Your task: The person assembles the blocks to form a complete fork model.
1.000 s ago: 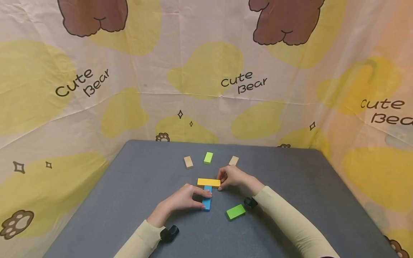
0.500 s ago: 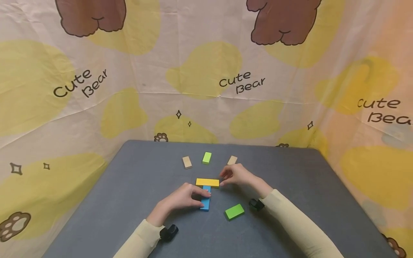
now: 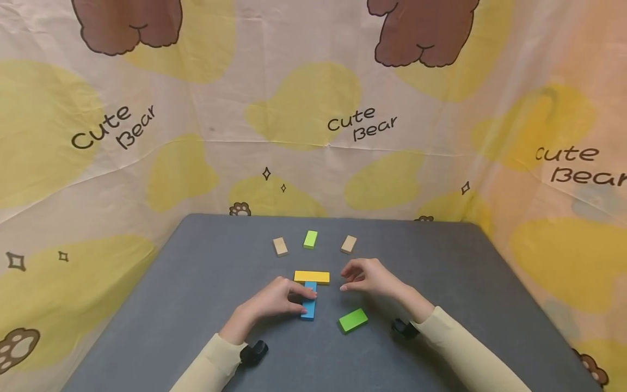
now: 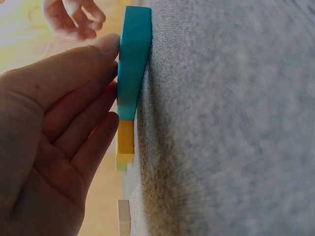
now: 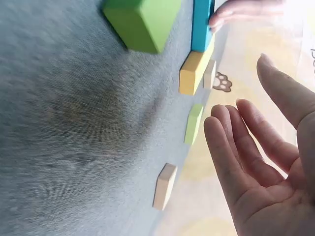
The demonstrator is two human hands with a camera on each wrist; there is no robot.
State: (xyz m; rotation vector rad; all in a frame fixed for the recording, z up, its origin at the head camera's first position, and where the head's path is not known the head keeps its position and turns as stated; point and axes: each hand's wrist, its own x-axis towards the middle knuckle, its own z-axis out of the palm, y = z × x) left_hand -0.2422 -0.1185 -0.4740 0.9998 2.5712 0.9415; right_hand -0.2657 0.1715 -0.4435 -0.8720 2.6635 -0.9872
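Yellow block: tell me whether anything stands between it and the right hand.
Nothing visible does: in the head view, the right hand is right of the yellow block, across a gap. The blue block, touched by the left hand, lies outside that gap.

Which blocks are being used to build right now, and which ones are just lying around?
Seem to be in the job:
blue block, touched by the left grip
yellow block, set crosswise at the blue one's far end

Seem to be just lying about, untouched:
bright green block
lime block
left tan block
right tan block
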